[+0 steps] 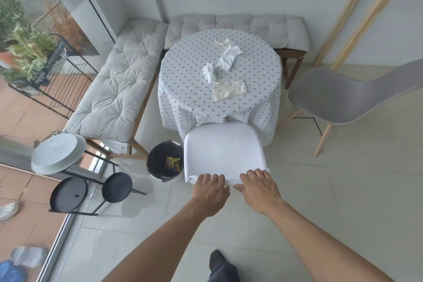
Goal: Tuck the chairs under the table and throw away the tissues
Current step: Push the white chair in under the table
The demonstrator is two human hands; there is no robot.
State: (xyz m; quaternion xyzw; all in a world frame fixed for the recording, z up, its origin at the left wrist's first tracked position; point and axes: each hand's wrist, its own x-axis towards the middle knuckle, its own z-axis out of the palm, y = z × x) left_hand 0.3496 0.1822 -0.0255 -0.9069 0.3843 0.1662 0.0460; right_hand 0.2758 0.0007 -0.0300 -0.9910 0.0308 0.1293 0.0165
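A white chair (223,146) stands at the near side of the round table (187,89), its seat partly under the dotted tablecloth. My left hand (209,191) and my right hand (259,190) both rest on the top edge of its backrest, fingers curled over it. A grey chair (343,96) stands apart to the right of the table, turned sideways. Several crumpled tissues lie on the tabletop: a white one (229,55), a smaller white one (209,72), a stained one (229,90) and a small stained one (220,43) at the back.
A black-lined bin (164,161) with a yellow wrapper inside stands on the floor just left of the white chair. Cushioned benches (119,80) line the corner behind the table. Small black stands and a white round lid (57,153) sit at the left by the glass door.
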